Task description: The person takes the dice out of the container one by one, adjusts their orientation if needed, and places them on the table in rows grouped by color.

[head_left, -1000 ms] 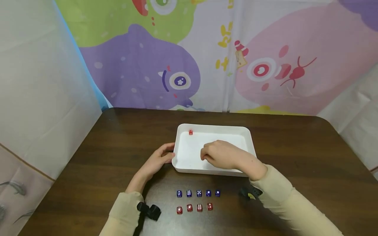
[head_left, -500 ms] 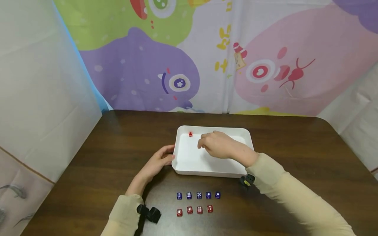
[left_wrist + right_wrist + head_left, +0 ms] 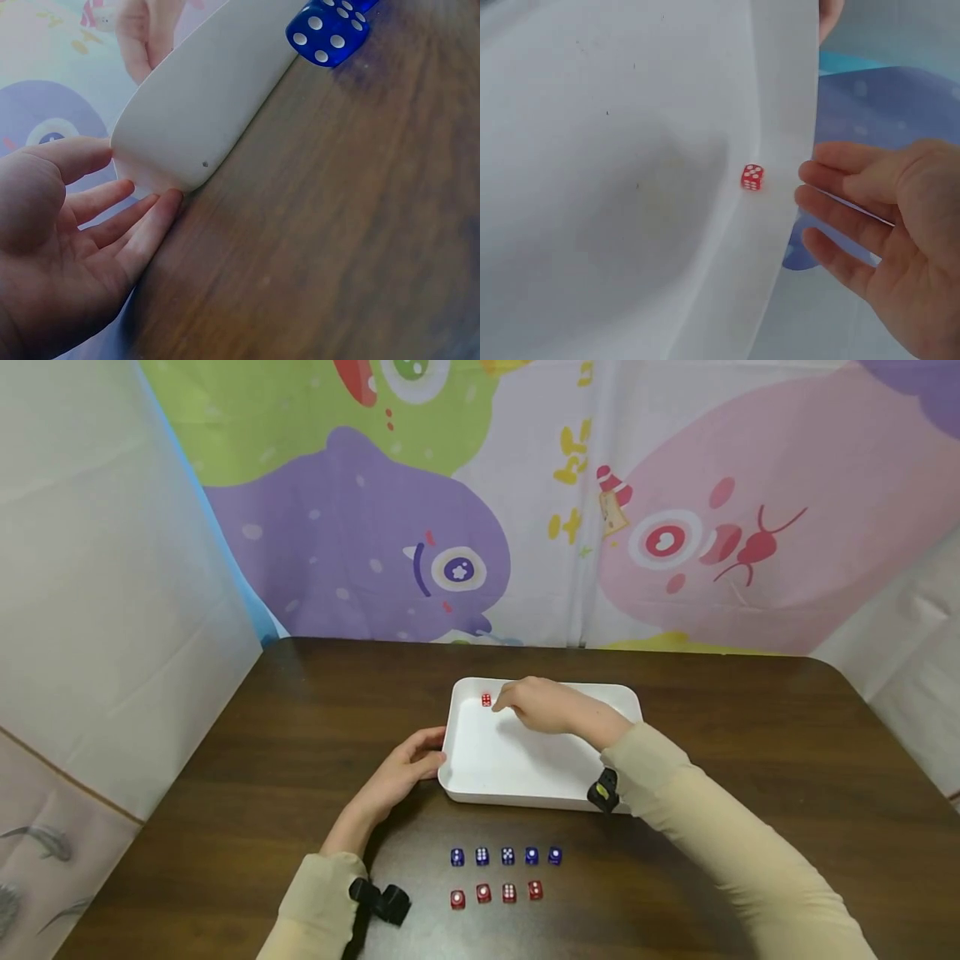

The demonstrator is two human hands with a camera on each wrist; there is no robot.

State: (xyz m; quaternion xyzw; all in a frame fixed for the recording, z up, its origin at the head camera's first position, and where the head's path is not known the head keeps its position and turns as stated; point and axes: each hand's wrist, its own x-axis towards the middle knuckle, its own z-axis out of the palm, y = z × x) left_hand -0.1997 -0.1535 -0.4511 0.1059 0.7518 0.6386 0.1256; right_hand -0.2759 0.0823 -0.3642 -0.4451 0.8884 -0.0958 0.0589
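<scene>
A white tray (image 3: 487,768) sits on the dark wooden table, with one small red die (image 3: 486,700) inside near its far left corner. My left hand (image 3: 401,772) rests against the tray's left side; in the left wrist view its fairly straight fingertips (image 3: 171,199) touch the tray's outer wall. Over the tray, my right hand (image 3: 543,703) is just right of the red die. The right wrist view shows the right hand (image 3: 900,217) with relaxed fingers and nothing between them, apart from the die (image 3: 752,178).
In front of the tray, a row of several blue dice (image 3: 507,856) lies on the table (image 3: 225,827), with a row of several red dice (image 3: 509,892) nearer to me. A cartoon-printed curtain (image 3: 360,552) hangs behind the table.
My right hand has moved from the tray's middle to the far left, up beside the red die. The left hand stays at the tray's left side. The dice have not moved.
</scene>
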